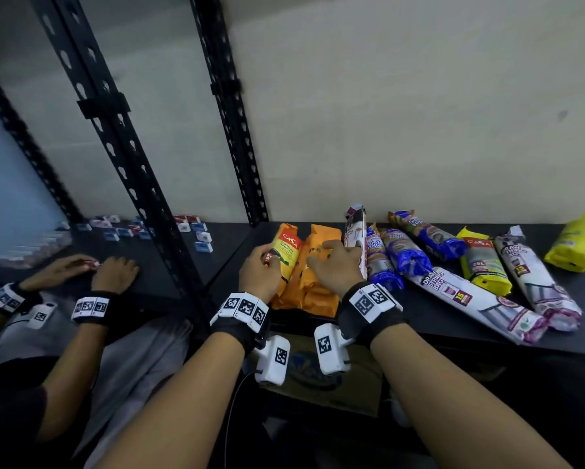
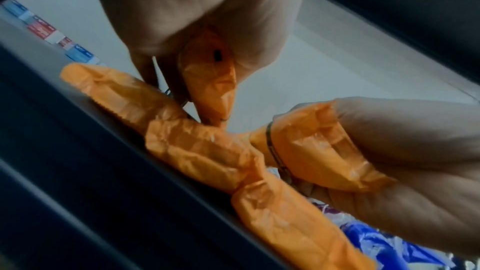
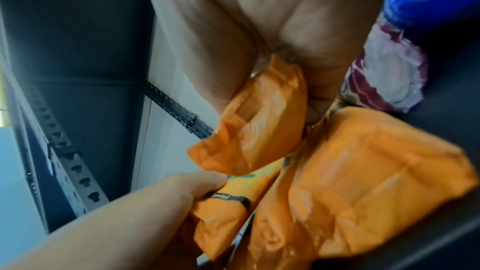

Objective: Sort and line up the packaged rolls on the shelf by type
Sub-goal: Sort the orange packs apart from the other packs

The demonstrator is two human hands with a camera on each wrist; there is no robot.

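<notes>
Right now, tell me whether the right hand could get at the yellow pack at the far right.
Probably yes, but not freely: the right hand is gripping an orange pack, and the yellow pack lies beyond several blue and white rolls. Nothing covers it, though.

Small red, blue and white boxes [image 1: 203,236] scattered toward the back of the neighbouring shelf [image 1: 169,265], near its right edge and just left of a black perforated upright [image 1: 230,106]. Pale wall [image 1: 402,106] behind, with a cardboard box [image 1: 321,384] below the shelf's front edge.
</notes>
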